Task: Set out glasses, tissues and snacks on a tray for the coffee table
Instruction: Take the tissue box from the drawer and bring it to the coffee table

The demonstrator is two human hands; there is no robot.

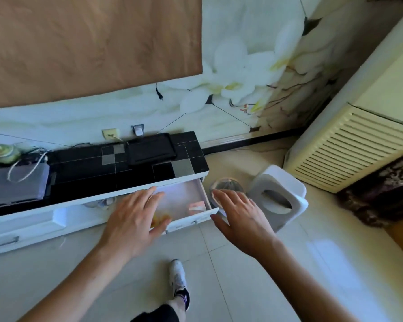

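Observation:
A white drawer (191, 220) of the low TV cabinet stands pulled out. Inside lie a yellow snack packet (159, 220), partly hidden, and a pink-and-white pack (196, 207) near the right wall. My left hand (135, 219) hovers over the drawer's left part with fingers spread and straight, holding nothing. My right hand (239, 214) is open too, just right of the drawer's corner, above the floor. A black tray (150, 148) rests on the cabinet's black tiled top (84, 163). A clear glass object (226, 184) sits on the floor behind my right hand.
A white plastic stool (280, 194) stands to the right of the drawer. A cream radiator cover (349, 145) fills the right side. On the cabinet's left lie a grey bag with rope handle (16, 182) and green jars (2, 154). My shoe (178, 277) is on the tiled floor.

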